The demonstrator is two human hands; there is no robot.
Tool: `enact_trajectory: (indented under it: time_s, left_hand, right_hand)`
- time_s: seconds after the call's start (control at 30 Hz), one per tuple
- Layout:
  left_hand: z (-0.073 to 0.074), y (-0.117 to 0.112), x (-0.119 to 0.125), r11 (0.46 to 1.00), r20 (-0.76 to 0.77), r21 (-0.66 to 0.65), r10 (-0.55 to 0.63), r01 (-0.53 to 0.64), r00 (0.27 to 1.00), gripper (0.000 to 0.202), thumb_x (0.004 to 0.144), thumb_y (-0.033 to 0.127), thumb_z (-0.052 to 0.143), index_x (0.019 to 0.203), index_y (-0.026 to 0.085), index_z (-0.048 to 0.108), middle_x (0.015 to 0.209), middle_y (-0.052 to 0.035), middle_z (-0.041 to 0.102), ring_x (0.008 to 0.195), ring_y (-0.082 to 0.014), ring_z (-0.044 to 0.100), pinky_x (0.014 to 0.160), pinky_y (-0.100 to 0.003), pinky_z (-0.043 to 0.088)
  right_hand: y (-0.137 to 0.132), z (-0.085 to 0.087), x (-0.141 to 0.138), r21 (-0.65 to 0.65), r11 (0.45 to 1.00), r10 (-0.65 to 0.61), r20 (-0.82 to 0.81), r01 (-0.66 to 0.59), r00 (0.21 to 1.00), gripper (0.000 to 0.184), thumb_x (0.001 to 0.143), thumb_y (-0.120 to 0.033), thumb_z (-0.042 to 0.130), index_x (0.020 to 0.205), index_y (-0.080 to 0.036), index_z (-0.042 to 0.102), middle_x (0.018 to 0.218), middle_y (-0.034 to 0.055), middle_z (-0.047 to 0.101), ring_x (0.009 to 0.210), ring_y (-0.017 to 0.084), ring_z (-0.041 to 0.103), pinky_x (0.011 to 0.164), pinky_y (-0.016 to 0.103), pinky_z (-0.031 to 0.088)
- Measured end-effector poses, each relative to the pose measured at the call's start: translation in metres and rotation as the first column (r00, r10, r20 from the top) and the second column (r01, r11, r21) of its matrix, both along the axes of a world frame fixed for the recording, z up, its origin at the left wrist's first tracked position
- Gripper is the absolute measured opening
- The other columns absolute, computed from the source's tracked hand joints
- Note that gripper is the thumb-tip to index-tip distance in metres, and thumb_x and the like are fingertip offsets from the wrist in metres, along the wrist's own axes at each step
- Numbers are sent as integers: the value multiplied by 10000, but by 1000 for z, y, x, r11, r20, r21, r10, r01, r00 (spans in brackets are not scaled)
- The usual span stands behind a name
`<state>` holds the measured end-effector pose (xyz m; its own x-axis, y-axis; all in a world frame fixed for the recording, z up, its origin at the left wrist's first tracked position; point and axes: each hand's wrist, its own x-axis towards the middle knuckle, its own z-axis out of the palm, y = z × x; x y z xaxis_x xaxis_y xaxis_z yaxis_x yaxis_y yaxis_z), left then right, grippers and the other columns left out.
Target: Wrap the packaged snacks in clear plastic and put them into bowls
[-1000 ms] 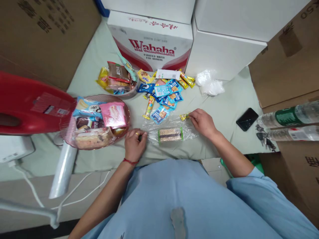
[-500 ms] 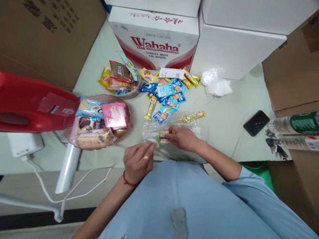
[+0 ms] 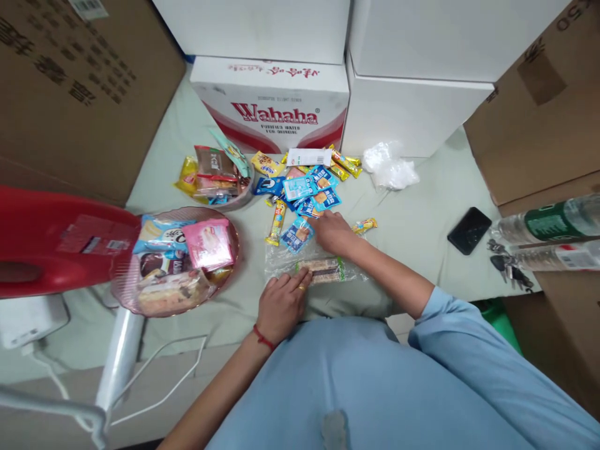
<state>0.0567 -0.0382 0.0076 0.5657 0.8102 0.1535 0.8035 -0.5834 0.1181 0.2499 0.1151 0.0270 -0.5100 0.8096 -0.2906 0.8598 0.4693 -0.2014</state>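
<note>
A wafer-like snack bar [image 3: 323,271] in a clear wrapper with green ends lies on a clear plastic bag [image 3: 276,259]. My left hand [image 3: 284,303] rests flat with its fingers on the bar's left end. Beyond the bar, my right hand [image 3: 334,234] has its bent fingertips on a blue snack packet [image 3: 309,208] at the near edge of the pile; its thumb is hidden. Another blue packet [image 3: 297,235] lies just left of those fingers. A yellow snack stick [image 3: 364,225] is partly behind the right hand.
A pink clear bowl [image 3: 175,312] and a smaller tub [image 3: 244,199] hold snacks at left, beside a red plastic container [image 3: 56,244]. A Wahaba-style water carton [image 3: 276,112] stands behind. Crumpled plastic [image 3: 391,167], a phone [image 3: 469,230], keys [image 3: 510,269] and bottles [image 3: 557,219] lie at right.
My right hand has left the snack bar and moved forward to the blue packets. My left hand has come down onto the bar's left end. The view has tilted up slightly.
</note>
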Motion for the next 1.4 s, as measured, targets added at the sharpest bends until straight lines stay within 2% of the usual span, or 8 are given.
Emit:
enact_trajectory:
  time_s: [0.33,0.5,0.63,0.77,0.9,1.03,1.23,1.4]
  left_hand:
    - [-6,1,1,999,88,-51,19,-15,996,459,911,81,534,1324,190,703,1356,-79,727,896,-252,681,720,-408,463]
    - [-17,0,-14,990,294,-140,54,-13,954,373,913,125,517,1169,225,769,1211,-82,786,945,-257,709,782,-406,520]
    - [-25,-12,-40,939,656,-327,305,-105,691,310,951,199,477,1011,238,778,1153,-63,792,1079,-232,720,946,-387,555]
    - [-26,-14,-45,729,660,-483,667,-484,346,361,996,373,447,1163,185,706,1213,-112,736,1179,-269,668,1052,-448,518]
    - [-26,-5,-26,630,389,-428,776,-648,498,624,916,541,569,1380,123,574,1498,-221,545,1398,-395,476,1176,-616,361]
    - [-28,-4,-16,669,337,-381,743,-637,578,340,854,474,657,1021,177,670,1571,-202,467,1487,-447,339,1198,-668,293]
    - [-10,-3,-6,801,660,-511,599,-313,454,185,904,310,615,760,220,542,967,-50,688,884,-179,665,811,-306,555]
    - [2,6,16,931,638,-364,228,27,736,251,959,272,552,1162,194,677,1292,-117,719,1185,-236,670,1017,-393,538]
  right_hand:
    - [-42,39,15,28,966,258,-210,-258,943,262,1037,-191,491,1103,-179,744,1159,99,661,944,211,591,758,298,405]
    - [-97,22,22,-2,902,426,-164,-432,890,415,1053,-176,491,1445,-273,584,1166,70,664,1017,217,581,766,297,417]
    - [-116,4,25,27,909,414,-200,-417,888,510,1023,-125,518,1512,-269,530,1139,90,644,1030,228,549,832,324,433]
    - [-119,2,21,6,923,379,-177,-384,909,482,1025,-143,527,1490,-266,564,1095,95,620,998,229,517,826,330,408]
    - [-117,7,19,-46,932,345,-185,-358,920,424,1061,-197,500,1461,-304,593,1076,82,608,973,222,504,826,324,389]
    - [-115,14,20,-100,934,318,-197,-342,927,403,1071,-250,507,1461,-309,587,1095,79,605,992,224,511,842,322,395]
    - [-123,15,17,-71,927,351,-180,-368,919,538,974,-369,679,1478,-226,557,1229,135,605,1146,285,511,962,416,436]
    - [-130,7,27,-41,944,306,-272,-328,912,315,988,-322,648,1258,-168,699,1264,160,634,1208,299,515,1024,473,456]
